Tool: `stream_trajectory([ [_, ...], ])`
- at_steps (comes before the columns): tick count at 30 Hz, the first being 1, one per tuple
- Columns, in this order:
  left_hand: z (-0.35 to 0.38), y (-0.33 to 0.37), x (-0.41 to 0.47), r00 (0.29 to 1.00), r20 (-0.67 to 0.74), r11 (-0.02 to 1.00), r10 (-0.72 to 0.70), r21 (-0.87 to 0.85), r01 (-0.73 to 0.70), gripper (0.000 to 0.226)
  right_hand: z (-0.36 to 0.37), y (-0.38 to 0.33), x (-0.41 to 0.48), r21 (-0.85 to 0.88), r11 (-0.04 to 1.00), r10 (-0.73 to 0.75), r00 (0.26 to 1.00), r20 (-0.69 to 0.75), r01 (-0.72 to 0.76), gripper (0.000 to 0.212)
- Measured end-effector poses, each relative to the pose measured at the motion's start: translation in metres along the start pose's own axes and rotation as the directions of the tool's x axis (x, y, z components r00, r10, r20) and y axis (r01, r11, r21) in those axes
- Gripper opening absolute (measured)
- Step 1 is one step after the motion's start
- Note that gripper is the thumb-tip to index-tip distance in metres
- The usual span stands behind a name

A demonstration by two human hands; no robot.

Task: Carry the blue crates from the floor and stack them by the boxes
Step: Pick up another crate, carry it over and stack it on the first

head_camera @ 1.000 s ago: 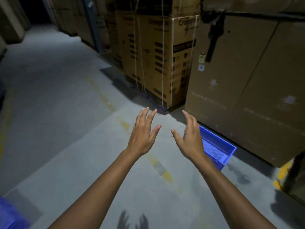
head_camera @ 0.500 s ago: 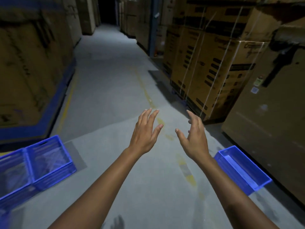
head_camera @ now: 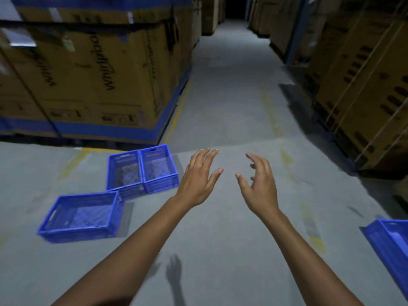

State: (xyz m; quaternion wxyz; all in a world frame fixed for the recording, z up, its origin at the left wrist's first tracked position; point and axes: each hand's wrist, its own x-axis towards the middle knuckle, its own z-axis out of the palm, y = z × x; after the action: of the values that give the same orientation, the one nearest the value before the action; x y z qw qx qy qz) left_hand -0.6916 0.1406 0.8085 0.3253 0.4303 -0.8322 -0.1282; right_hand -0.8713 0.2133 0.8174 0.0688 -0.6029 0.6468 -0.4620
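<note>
Head view. Holding nothing on either side: left grip [head_camera: 198, 180] released, fingers spread and nearly straight; right grip [head_camera: 258, 186] released too, fingers loosely bent. Both raised over bare floor [head_camera: 220, 111] in the middle of the aisle.

Down to the left, three blue crates on the floor: a near crate [head_camera: 77, 234] lying alone, then a pair of crates [head_camera: 161, 184] side by side and touching, at its far corner and near the tall boxes on the left [head_camera: 88, 74]. Hard to tell whether that corner touches the pair or only comes close. At the right edge of the frame, a fourth crate [head_camera: 386, 246], cut off, on the side of the boxes on the right [head_camera: 364, 89]; probably the start of the stack, though not certain.

Judged as the approach to fetch a crate. Best to take the near crate first: square up to a long side, bend the knees, hook fingers into the handle slots on the short walls, lift level, hold close to the body.

For room: open floor between grips and crates, and across to the right side. Worth minding the tight corner by the pair, so lift straight up before turning; also the left box corner jutting toward the aisle, and the dim light
</note>
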Motion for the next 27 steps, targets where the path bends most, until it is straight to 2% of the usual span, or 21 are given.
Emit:
stream_trajectory([
  [6, -0.075, -0.073, -0.046, 0.994, -0.077, 0.996, -0.080, 0.032, 0.082, 0.061, 0.079, -0.070, -0.007, 0.026, 0.997, -0.074, 0.994, 0.085, 0.072, 0.053],
  [10, -0.131, -0.147, -0.073, 0.985, -0.104, 0.989, -0.140, 0.041, 0.145, 0.063, 0.150, -0.121, -0.006, 0.035, 0.991, -0.132, 0.983, 0.128, 0.128, 0.053],
  [18, -0.261, -0.307, -0.122, 0.976, -0.134, 0.970, -0.169, 0.154, 0.189, 0.062, 0.311, -0.235, -0.012, 0.057, 0.990, -0.134, 0.974, 0.183, 0.125, 0.052],
  [27, -0.352, -0.429, -0.147, 0.962, -0.165, 0.942, -0.220, 0.219, 0.253, 0.062, 0.436, -0.331, 0.006, 0.071, 0.978, -0.208, 0.950, 0.235, 0.197, 0.052],
])
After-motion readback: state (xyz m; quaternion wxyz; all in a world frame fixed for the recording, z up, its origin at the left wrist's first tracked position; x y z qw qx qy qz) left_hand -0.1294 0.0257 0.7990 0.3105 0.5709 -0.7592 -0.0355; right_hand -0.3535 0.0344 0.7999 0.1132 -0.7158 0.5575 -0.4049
